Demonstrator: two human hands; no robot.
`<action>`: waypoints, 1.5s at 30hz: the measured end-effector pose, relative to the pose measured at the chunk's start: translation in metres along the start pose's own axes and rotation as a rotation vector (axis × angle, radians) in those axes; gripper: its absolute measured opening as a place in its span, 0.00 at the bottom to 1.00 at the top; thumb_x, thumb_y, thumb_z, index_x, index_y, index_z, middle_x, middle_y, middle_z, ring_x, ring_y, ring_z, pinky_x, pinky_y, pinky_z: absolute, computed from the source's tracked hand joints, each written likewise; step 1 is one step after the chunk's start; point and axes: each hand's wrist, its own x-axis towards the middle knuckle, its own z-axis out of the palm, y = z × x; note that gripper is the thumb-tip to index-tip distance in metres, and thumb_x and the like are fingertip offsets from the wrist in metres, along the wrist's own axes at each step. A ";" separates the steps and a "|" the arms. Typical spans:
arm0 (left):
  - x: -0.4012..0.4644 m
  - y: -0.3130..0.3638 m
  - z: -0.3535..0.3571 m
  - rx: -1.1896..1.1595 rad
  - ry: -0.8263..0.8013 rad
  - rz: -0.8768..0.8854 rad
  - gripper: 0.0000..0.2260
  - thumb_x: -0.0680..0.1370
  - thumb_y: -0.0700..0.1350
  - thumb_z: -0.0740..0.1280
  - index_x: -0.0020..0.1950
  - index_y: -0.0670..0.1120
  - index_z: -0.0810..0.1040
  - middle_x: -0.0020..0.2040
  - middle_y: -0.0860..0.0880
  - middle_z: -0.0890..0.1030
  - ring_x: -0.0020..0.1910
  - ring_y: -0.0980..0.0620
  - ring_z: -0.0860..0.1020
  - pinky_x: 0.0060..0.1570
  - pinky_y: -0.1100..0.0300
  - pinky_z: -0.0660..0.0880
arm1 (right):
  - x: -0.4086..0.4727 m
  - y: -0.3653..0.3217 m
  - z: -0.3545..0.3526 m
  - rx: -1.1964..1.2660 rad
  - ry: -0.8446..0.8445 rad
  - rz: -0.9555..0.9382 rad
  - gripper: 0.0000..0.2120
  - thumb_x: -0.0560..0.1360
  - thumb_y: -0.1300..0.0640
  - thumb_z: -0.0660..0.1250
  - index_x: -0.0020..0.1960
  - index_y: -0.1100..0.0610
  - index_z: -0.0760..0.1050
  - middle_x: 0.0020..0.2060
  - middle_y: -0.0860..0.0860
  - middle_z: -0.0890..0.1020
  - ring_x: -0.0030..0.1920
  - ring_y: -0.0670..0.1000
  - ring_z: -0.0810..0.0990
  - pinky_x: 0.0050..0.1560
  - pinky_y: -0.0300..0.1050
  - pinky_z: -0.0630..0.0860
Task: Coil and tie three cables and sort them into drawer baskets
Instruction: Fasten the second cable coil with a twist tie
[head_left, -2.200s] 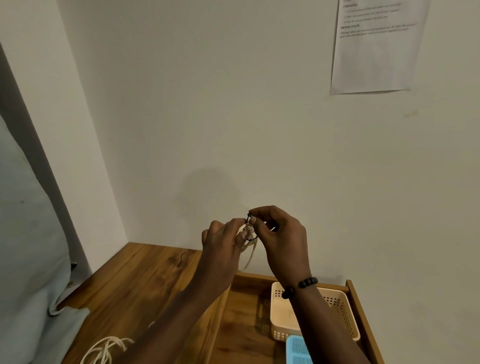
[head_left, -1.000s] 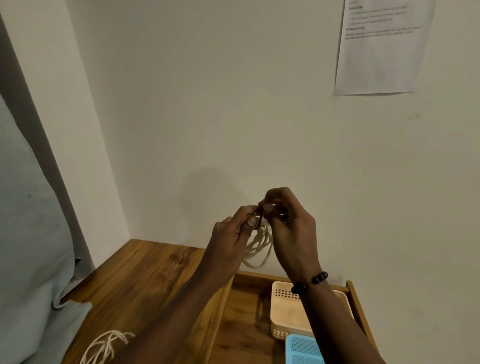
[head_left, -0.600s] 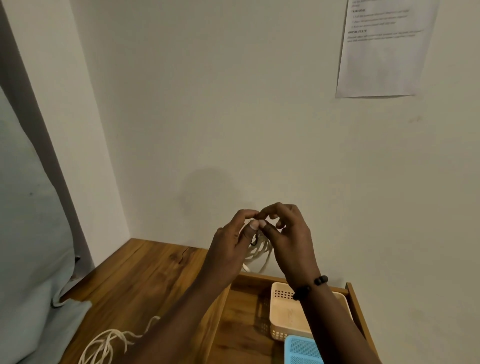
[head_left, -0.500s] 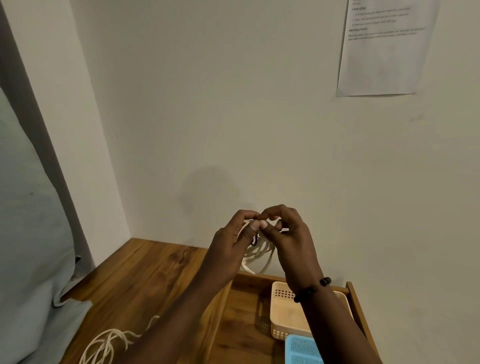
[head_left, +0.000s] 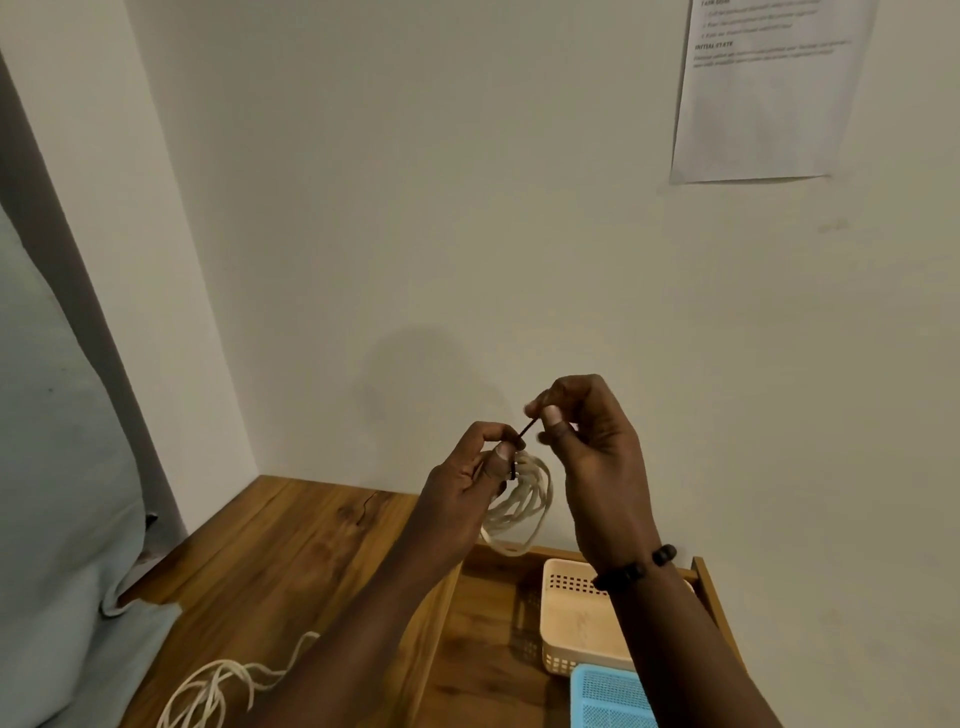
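Over grained wood, hands (head_left: 540, 467) stretch a thin tie (head_left: 527, 429) round coiled cable (head_left: 522, 499).

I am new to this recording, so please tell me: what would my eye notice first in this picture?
First, the two hands raised before the wall: the left hand holds a coiled white cable, and the right hand pinches a thin dark tie stretched from it. Below them, a cream basket sits in the open wooden drawer.

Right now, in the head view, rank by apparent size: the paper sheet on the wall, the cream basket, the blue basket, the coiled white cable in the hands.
1. White paper sheet taped to the wall, though cut off at the top.
2. Cream perforated plastic basket.
3. Blue mesh plastic basket and coiled white cable: unsure; the basket is cropped and arm-covered.
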 end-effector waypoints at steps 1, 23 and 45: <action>0.000 0.001 0.001 0.007 -0.010 0.013 0.07 0.79 0.55 0.57 0.55 0.62 0.71 0.48 0.63 0.82 0.51 0.64 0.80 0.48 0.70 0.77 | 0.002 -0.002 0.000 0.066 0.008 0.011 0.03 0.80 0.64 0.60 0.51 0.59 0.72 0.44 0.53 0.83 0.50 0.51 0.83 0.50 0.49 0.80; -0.015 -0.005 0.011 0.098 -0.190 0.054 0.20 0.71 0.62 0.68 0.59 0.63 0.65 0.51 0.60 0.79 0.49 0.56 0.82 0.46 0.58 0.82 | 0.043 0.039 -0.010 0.406 -0.118 0.880 0.11 0.80 0.71 0.55 0.46 0.62 0.74 0.38 0.58 0.80 0.32 0.50 0.80 0.34 0.42 0.79; -0.017 -0.026 0.019 0.226 -0.024 0.248 0.14 0.78 0.40 0.67 0.60 0.54 0.73 0.52 0.58 0.80 0.54 0.64 0.78 0.50 0.74 0.75 | 0.022 0.056 -0.020 0.033 -0.292 0.713 0.09 0.77 0.59 0.68 0.45 0.65 0.82 0.40 0.59 0.82 0.43 0.58 0.79 0.55 0.59 0.78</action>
